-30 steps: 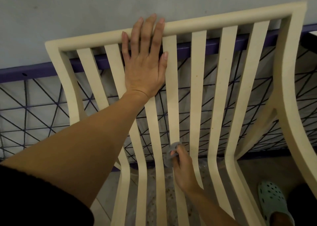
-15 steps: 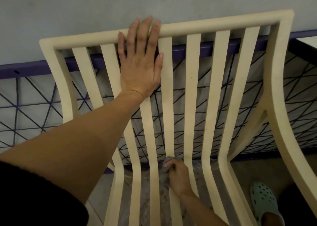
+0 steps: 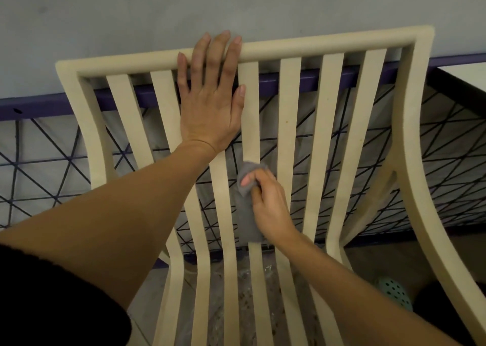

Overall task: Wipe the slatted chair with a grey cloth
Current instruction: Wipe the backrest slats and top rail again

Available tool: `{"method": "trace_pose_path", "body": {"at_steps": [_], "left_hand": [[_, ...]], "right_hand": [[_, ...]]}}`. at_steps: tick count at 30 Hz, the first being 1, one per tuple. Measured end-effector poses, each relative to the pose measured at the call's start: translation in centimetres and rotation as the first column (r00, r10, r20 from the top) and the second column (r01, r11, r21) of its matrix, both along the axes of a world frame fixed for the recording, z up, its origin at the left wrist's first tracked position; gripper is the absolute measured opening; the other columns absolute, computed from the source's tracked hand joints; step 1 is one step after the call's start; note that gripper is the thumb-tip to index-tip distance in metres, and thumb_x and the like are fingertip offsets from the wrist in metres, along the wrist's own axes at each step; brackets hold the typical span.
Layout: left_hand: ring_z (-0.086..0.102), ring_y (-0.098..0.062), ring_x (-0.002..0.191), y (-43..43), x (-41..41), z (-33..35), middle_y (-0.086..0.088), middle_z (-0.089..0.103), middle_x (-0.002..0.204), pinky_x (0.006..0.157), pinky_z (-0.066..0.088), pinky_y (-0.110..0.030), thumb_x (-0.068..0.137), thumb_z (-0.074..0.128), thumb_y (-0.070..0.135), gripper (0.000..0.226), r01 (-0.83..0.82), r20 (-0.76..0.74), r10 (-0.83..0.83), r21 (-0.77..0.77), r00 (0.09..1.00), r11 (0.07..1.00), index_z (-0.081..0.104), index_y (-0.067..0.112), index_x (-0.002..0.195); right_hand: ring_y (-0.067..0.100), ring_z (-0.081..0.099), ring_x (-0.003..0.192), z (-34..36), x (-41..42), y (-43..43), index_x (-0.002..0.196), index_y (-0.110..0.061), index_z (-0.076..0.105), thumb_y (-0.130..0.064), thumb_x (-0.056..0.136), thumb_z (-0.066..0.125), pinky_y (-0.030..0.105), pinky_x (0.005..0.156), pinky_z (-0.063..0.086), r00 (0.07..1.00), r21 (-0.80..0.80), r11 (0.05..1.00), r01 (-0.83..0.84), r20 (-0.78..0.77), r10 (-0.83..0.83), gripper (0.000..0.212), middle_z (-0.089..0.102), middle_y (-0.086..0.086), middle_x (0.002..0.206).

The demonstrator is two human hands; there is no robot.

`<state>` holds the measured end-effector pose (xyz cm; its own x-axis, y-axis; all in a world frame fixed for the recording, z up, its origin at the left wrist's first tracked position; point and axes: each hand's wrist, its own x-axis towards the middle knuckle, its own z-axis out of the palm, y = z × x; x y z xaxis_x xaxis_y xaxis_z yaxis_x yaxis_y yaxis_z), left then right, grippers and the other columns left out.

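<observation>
Head-camera view, looking down on a cream slatted chair (image 3: 315, 46) that stands against a grey wall (image 3: 236, 3). A dark wire-mesh fence with a purple rail (image 3: 284, 82) shows through the gaps between the slats.

The left hand (image 3: 210, 101) lies flat on the upper backrest. Its fingers are straight and close together, with the tips reaching over the top rail. It curls round nothing. This looks like bracing, to keep the chair from rocking away under the rubbing.

The right hand (image 3: 268, 203) is lower and nearer, about halfway down the backrest. Its fingers are curled round a grey cloth (image 3: 248, 214) and press it onto the middle slat (image 3: 248, 109), just right of the left hand. The cloth bunches above the fingers and trails down the slat below the hand, so it appears wrapped round this one slat to clean its front and edges together.

A mint-green perforated clog (image 3: 394, 293) shows on the floor at the near right. A black sleeve (image 3: 52, 293) fills the near left corner.

Compared with half a second ago, the right hand and cloth have moved up the same slat, from the bend near the seat to mid-backrest. The left hand has kept its flat place on the top rail.
</observation>
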<state>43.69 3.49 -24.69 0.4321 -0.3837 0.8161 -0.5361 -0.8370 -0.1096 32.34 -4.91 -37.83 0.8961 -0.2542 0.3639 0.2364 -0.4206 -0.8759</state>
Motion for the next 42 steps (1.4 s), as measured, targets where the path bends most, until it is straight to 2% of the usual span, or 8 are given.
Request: {"method": "trace_pose_path", "body": {"at_steps": [9,14,18,24,28,33,37,42], "left_hand": [[0.015,-0.022,0.147,-0.3,-1.1,0.7,0.001,0.029,0.156,0.120,-0.002,-0.044,0.100,0.033,0.038,0.056,0.024,-0.105,-0.030,-0.060,0.994,0.998,0.023,0.024,0.154],[0.020,-0.021,0.145,-0.1,-2.1,1.6,0.001,0.035,0.152,0.121,0.003,-0.045,0.101,0.032,0.035,0.052,0.066,-0.176,-0.085,-0.113,0.981,0.991,0.030,0.024,0.151],[0.022,-0.019,0.144,0.0,-2.7,2.2,0.002,0.038,0.148,0.121,0.007,-0.045,0.100,0.032,0.033,0.048,0.090,-0.215,-0.118,-0.137,0.969,0.986,0.036,0.023,0.147],[0.023,-0.019,0.143,-0.1,-3.3,2.8,0.002,0.039,0.147,0.122,0.007,-0.045,0.098,0.040,0.030,0.046,0.110,-0.270,-0.153,-0.168,0.950,0.980,0.039,0.022,0.144],[0.021,-0.018,0.144,0.1,-3.4,3.1,0.002,0.037,0.148,0.122,0.006,-0.045,0.098,0.043,0.030,0.048,0.091,-0.318,-0.149,-0.189,0.936,0.978,0.038,0.022,0.145],[0.006,-0.017,0.149,0.8,-4.5,4.3,0.004,0.021,0.158,0.122,0.007,-0.044,0.093,0.053,0.026,0.065,0.125,-0.475,-0.164,-0.113,0.864,0.986,0.024,0.023,0.152],[0.019,-0.017,0.146,2.4,-9.1,3.2,0.004,0.022,0.160,0.114,0.022,-0.031,0.097,0.052,0.021,0.056,0.140,-0.692,-0.263,-0.230,0.672,0.963,0.034,0.023,0.150],[0.059,-0.006,0.103,6.0,-22.5,-5.9,0.008,0.064,0.118,0.081,0.045,-0.009,0.096,0.055,0.011,0.032,-0.147,-0.897,-0.432,-0.441,0.092,0.885,0.059,0.019,0.126]], "right_hand": [[0.021,0.053,0.078,11.0,4.9,-3.1,0.090,-0.002,0.053,0.005,0.094,0.042,0.034,0.069,0.047,0.977,-0.124,0.992,-0.010,0.209,0.036,0.014,0.058,0.011,0.086],[0.010,0.059,0.081,11.3,4.1,-2.3,0.101,-0.003,0.061,0.003,0.098,0.042,0.025,0.074,0.050,0.983,0.046,0.999,-0.019,0.184,0.010,0.020,0.064,0.003,0.092],[0.026,0.060,0.084,10.3,3.8,-0.8,0.098,-0.002,0.060,0.002,0.099,0.042,0.034,0.075,0.050,0.981,0.211,0.977,0.022,0.184,-0.062,0.019,0.065,0.012,0.091],[0.001,0.052,0.075,7.6,1.8,-1.8,0.087,-0.006,0.057,0.010,0.093,0.040,0.013,0.070,0.039,0.998,0.017,1.000,0.004,0.061,-0.005,0.024,0.059,-0.003,0.084],[0.011,0.059,0.080,8.9,1.4,-3.0,0.089,-0.004,0.064,0.009,0.094,0.042,0.019,0.072,0.045,0.999,-0.207,0.978,-0.032,-0.050,0.022,0.026,0.065,0.007,0.090],[0.000,0.062,0.086,9.2,-3.2,-3.7,0.086,-0.011,0.070,0.004,0.094,0.049,0.010,0.082,0.047,0.985,-0.059,0.995,0.086,-0.142,-0.094,0.027,0.069,-0.003,0.089],[0.010,0.066,0.088,7.8,-10.0,-2.5,0.087,-0.006,0.070,0.003,0.093,0.052,0.020,0.086,0.050,0.961,0.130,0.990,0.055,-0.277,-0.017,0.022,0.070,0.004,0.088],[0.003,0.063,0.095,6.3,-17.9,0.7,0.094,-0.027,0.068,-0.002,0.096,0.054,0.020,0.090,0.050,0.912,0.284,0.955,0.081,-0.409,0.044,0.028,0.068,-0.007,0.099]]}}
